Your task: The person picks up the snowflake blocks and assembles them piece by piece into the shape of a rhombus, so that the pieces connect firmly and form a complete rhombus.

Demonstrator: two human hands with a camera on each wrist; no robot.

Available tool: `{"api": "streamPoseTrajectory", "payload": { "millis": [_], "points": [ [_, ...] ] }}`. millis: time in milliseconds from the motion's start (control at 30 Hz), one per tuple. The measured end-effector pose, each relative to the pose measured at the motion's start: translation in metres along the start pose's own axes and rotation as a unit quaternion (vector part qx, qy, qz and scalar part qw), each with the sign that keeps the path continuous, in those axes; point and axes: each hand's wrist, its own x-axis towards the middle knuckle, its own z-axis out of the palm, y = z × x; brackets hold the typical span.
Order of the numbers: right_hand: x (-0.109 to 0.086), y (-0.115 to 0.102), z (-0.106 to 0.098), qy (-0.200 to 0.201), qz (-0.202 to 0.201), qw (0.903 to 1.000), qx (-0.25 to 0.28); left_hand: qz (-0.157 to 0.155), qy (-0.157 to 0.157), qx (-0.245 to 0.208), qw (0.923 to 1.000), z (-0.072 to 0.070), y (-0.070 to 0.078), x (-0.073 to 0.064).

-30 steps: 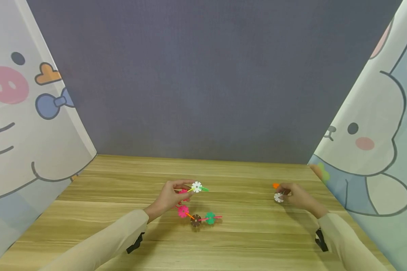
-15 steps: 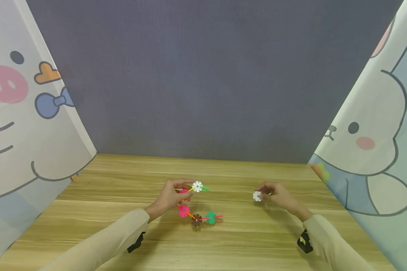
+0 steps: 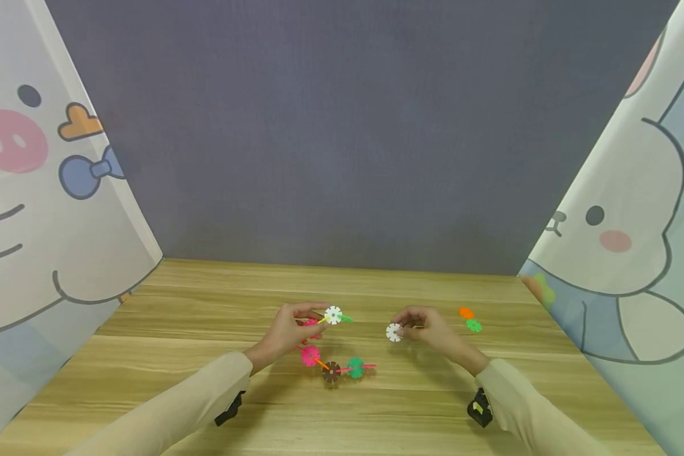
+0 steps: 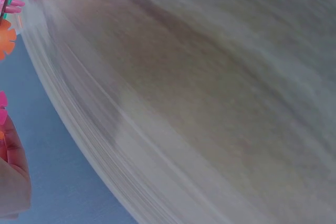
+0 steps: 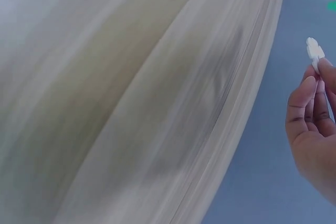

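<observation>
My left hand (image 3: 285,330) grips a curved chain of interlocking snowflake discs. Its upper end shows a white disc (image 3: 333,315) and a green disc (image 3: 346,318) seen edge-on. Below the fingers hang a pink disc (image 3: 310,356), a brown disc (image 3: 331,372) and a teal disc (image 3: 356,368), with thin edge-on discs between them. Part of the chain is hidden by the hand. To the right, my right hand (image 3: 433,329) pinches a single white snowflake disc (image 3: 394,332), apart from the chain. In the right wrist view this disc (image 5: 315,51) sticks up from thumb and fingertips.
Two loose discs, one orange (image 3: 466,313) and one green (image 3: 474,325), lie on the wooden table (image 3: 410,418) at the right. A dark grey panel (image 3: 342,139) rises behind the table. Cartoon-printed panels stand at the left (image 3: 45,240) and right (image 3: 627,266).
The right hand has carried the white disc leftward towards the chain, uncovering the orange and green discs on the table. The left hand and chain have hardly moved.
</observation>
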Motion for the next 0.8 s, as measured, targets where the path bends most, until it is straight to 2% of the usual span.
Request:
{"api": "streamPoseTrajectory", "payload": {
  "millis": [533, 800],
  "points": [
    [0.021, -0.027, 0.034, -0.025, 0.023, 0.9967, 0.074, 0.003, -0.008, 0.000, 1.0000, 0.003, 0.002, 0.000],
    [0.027, -0.030, 0.041, -0.032, 0.010, 0.9939, 0.105, 0.006, -0.017, -0.005, 0.9998, 0.002, 0.002, 0.001]
  ]
}}
